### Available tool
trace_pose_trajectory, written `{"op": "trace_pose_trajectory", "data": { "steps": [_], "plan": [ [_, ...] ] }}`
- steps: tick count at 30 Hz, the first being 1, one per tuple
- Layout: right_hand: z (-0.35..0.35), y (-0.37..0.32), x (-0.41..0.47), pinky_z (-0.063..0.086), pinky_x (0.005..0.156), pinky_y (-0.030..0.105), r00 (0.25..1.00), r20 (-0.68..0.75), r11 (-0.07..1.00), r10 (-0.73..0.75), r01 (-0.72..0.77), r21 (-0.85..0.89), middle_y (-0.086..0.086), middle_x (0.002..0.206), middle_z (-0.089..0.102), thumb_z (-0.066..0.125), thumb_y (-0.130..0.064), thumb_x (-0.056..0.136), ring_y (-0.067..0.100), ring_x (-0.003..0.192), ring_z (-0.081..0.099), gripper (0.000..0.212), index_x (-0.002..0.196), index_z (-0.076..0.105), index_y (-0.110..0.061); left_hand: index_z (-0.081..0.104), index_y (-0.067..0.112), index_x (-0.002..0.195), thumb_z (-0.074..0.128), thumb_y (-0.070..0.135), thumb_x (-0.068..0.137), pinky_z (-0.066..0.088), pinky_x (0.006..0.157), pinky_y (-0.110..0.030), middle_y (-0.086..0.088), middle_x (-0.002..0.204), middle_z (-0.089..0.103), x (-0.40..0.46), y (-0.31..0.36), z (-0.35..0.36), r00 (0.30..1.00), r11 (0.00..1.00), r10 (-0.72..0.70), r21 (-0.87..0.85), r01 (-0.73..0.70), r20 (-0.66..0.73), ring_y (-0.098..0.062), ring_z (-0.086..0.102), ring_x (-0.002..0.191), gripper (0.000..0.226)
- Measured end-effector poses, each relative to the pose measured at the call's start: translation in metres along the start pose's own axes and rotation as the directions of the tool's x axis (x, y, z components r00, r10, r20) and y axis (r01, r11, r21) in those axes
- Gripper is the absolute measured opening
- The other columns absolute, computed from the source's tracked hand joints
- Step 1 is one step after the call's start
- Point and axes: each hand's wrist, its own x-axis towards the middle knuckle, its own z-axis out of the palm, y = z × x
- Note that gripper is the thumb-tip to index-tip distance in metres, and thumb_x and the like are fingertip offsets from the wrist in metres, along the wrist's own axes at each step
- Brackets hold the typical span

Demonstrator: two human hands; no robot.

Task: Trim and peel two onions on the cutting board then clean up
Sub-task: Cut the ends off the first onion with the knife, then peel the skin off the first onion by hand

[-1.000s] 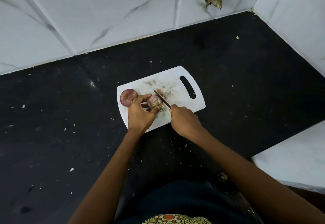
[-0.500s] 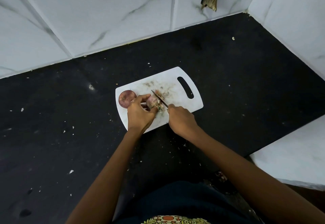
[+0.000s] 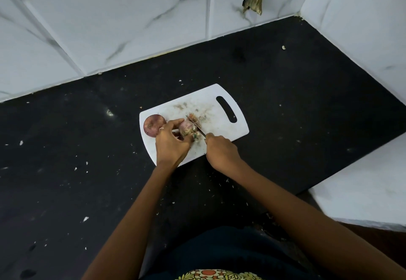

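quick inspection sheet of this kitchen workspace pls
surface: black stone counter, flecked with pale scraps
job's things: white plastic cutting board; whole round purple onion at its left end; second onion under the steel knife blade
clutter: brownish peel bits on the board
hands: left hand holds the second onion; right hand grips the knife
cables: nothing seen
surroundings: white marble-look wall tiles, one with a broken hole

I see a white plastic cutting board [image 3: 222, 126], smooth, smeared with scraps. Counter [image 3: 285, 104] is black stone, matt, speckled with flakes. Wall tiles [image 3: 131, 16] are glossy white marble-look. Knife blade [image 3: 195, 124] looks like thin metal. Whole onion [image 3: 153, 125] has dry, papery purple skin.
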Motion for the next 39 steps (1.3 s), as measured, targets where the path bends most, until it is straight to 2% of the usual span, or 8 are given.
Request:
{"op": "trace_pose_trajectory", "data": {
  "steps": [12, 17, 21, 23, 26, 30, 34, 39],
  "plan": [
    [0.014, 0.010, -0.006, 0.038, 0.067, 0.036, 1.000, 0.000, 1.000, 0.001, -0.001, 0.024, 0.015, 0.108, 0.062, 0.036, -0.006, 0.096, 0.034, 0.100, 0.059, 0.021, 0.115, 0.047, -0.007, 0.058, 0.014, 0.119, 0.079, 0.011, 0.076, 0.053, 0.081, -0.024, 0.007, 0.106, 0.062, -0.018, -0.004, -0.003, 1.000, 0.999, 0.007, -0.035, -0.008, -0.030, -0.011, 0.063, 0.093, 0.048],
    [0.004, 0.013, -0.003, 0.041, 0.066, 0.035, 0.986, -0.158, 0.967, 0.048, -0.006, 0.254, 0.011, 0.090, 0.064, 0.030, -0.028, 0.103, 0.031, 0.086, 0.060, 0.028, 0.095, 0.049, -0.010, 0.053, 0.018, 0.123, 0.077, 0.020, 0.079, 0.047, 0.086, -0.023, 0.009, 0.113, 0.061, -0.029, -0.011, -0.003, 0.997, 0.999, 0.048, 0.023, -0.047, -0.065, -0.009, 0.060, 0.099, 0.050],
    [0.000, 0.015, 0.004, 0.036, 0.063, 0.033, 0.973, -0.207, 0.944, 0.106, -0.033, 0.328, 0.001, 0.071, 0.052, 0.034, -0.031, 0.101, 0.026, 0.072, 0.053, 0.029, 0.079, 0.041, -0.014, 0.049, 0.016, 0.123, 0.077, 0.022, 0.078, 0.041, 0.081, -0.010, 0.009, 0.110, 0.059, -0.035, -0.010, -0.001, 0.995, 0.998, 0.057, 0.032, -0.055, -0.078, -0.008, 0.057, 0.098, 0.053],
    [-0.001, 0.017, 0.008, 0.036, 0.062, 0.033, 0.963, -0.234, 0.941, 0.135, -0.050, 0.334, -0.001, 0.067, 0.050, 0.036, -0.032, 0.100, 0.026, 0.071, 0.053, 0.029, 0.081, 0.046, -0.012, 0.048, 0.015, 0.124, 0.077, 0.021, 0.077, 0.040, 0.081, -0.014, 0.008, 0.108, 0.056, -0.036, -0.012, 0.000, 0.994, 0.997, 0.061, 0.047, -0.057, -0.090, -0.010, 0.054, 0.097, 0.055],
    [0.000, 0.020, 0.014, 0.039, 0.067, 0.032, 0.948, -0.281, 0.942, 0.147, -0.048, 0.333, 0.002, 0.085, 0.054, 0.040, -0.027, 0.099, 0.026, 0.082, 0.057, 0.022, 0.093, 0.053, -0.010, 0.047, 0.016, 0.127, 0.077, 0.021, 0.076, 0.041, 0.086, -0.025, 0.008, 0.108, 0.052, -0.037, -0.015, -0.001, 0.995, 0.998, 0.020, 0.069, -0.014, -0.095, -0.011, 0.049, 0.099, 0.059],
    [0.004, 0.027, 0.018, 0.040, 0.068, 0.032, 0.944, -0.302, 0.959, 0.133, -0.046, 0.280, 0.010, 0.118, 0.047, 0.042, -0.014, 0.097, 0.031, 0.094, 0.059, 0.027, 0.123, 0.049, -0.010, 0.048, 0.016, 0.128, 0.078, 0.021, 0.077, 0.039, 0.087, -0.023, 0.007, 0.109, 0.050, -0.038, -0.018, -0.003, 0.996, 0.998, 0.006, 0.061, -0.001, -0.090, -0.010, 0.046, 0.102, 0.059],
    [0.007, 0.032, 0.022, 0.045, 0.070, 0.038, 0.936, -0.332, 0.979, 0.120, -0.056, 0.196, 0.009, 0.120, 0.048, 0.048, -0.013, 0.096, 0.031, 0.097, 0.059, 0.028, 0.124, 0.043, -0.014, 0.049, 0.017, 0.126, 0.080, 0.024, 0.077, 0.038, 0.086, -0.020, 0.006, 0.110, 0.051, -0.037, -0.020, -0.002, 0.995, 0.999, -0.015, 0.038, 0.019, -0.102, -0.010, 0.046, 0.104, 0.059],
    [0.003, 0.033, 0.030, 0.045, 0.080, 0.038, 0.927, -0.371, 0.998, 0.049, -0.057, -0.010, 0.006, 0.115, 0.053, 0.058, -0.031, 0.092, 0.025, 0.104, 0.052, 0.030, 0.116, 0.050, -0.014, 0.050, 0.018, 0.126, 0.080, 0.027, 0.078, 0.034, 0.083, -0.017, 0.009, 0.108, 0.051, -0.037, -0.021, -0.001, 0.994, 0.999, -0.008, 0.039, 0.012, -0.112, -0.009, 0.046, 0.102, 0.058]
  ]
}}
